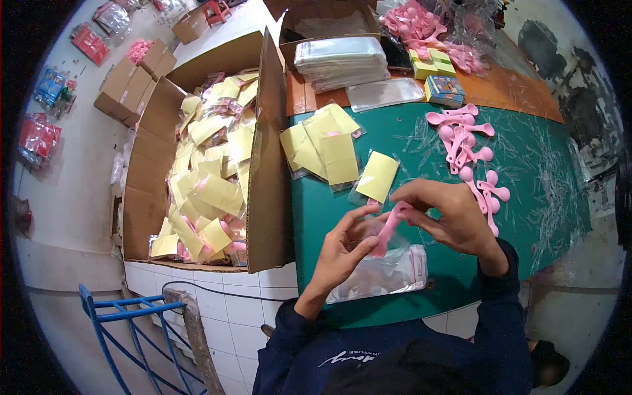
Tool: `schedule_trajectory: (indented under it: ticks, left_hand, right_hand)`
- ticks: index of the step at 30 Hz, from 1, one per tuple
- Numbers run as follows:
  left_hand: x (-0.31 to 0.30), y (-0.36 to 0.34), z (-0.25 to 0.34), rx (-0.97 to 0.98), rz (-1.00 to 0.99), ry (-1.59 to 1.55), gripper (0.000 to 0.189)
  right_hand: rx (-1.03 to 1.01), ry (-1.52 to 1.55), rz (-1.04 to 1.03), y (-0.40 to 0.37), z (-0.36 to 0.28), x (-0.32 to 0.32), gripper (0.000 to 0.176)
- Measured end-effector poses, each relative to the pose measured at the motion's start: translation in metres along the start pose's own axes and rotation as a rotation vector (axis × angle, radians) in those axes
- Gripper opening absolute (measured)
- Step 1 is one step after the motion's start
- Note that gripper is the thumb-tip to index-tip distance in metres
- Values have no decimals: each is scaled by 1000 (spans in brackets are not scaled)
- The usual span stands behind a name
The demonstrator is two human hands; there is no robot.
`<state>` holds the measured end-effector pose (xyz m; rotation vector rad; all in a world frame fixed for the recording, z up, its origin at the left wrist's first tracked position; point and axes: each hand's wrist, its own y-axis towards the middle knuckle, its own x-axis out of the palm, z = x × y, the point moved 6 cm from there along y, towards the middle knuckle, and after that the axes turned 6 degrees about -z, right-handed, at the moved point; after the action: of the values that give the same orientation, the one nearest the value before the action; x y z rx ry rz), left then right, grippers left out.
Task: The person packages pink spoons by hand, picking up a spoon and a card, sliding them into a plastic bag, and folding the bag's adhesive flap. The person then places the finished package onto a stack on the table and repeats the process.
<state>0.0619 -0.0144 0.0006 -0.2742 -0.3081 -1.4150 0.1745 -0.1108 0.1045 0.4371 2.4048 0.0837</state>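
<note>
A pink spoon-like piece (390,230) is held between my two hands above the green table (408,141). My left hand (343,253) is closed on its lower end, where some clear plastic also shows. My right hand (451,214) pinches the upper end. Beneath my hands lies a stack of clear plastic bags (395,276). A packed bag with a yellow card (378,176) lies just beyond my hands, and more yellow-card packs (322,146) are to its left. Loose pink spoons (461,135) lie to the right of my right hand.
A large cardboard box (271,151) on the left holds many yellow-card packs. Clear bags (342,59), small card stacks (444,90) and bagged pink pieces (411,23) stand at the back. A blue metal frame (128,316) is at lower left.
</note>
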Motion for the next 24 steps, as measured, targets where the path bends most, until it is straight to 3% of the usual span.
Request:
schedule_trajectory:
  ticks: [5,8,11,12,14,16,17,18,19,21,22,24]
  left_hand:
    - [-7,-3,-16,-187,-181,42,33]
    - [-7,-1,-14,-221,-154,119,32]
    - [-3,3,-10,-110,-6,-19,31]
    - [-6,2,-7,-18,57,4,29]
    - [-11,-2,4,182,142,137,31]
    - [-21,-11,2,366,138,125,30]
    - [-21,-14,5,428,119,92,30]
    - [-21,-16,10,494,99,62,30]
    - [-22,-19,16,563,78,35,30]
    - [-24,-25,20,536,144,65,31]
    - [-26,-27,19,513,165,75,32]
    - [-32,-25,19,449,195,80,34]
  right_hand:
    - [158,175,73,-6,23,1,12]
    - [179,262,46,-9,26,6,15]
    - [-120,2,-188,-3,12,15,22]
    - [-286,-86,-262,-4,12,24,52]
    - [-296,288,-245,10,36,10,49]
    - [-271,108,-85,42,100,-37,46]
    - [-106,8,18,58,142,-78,37]
    - [87,-338,311,69,223,-123,35]
    - [289,-470,318,77,249,-152,37]
    - [421,-790,420,67,329,-188,44]
    - [584,-864,399,65,346,-195,45]
    - [654,-742,484,56,368,-194,38]
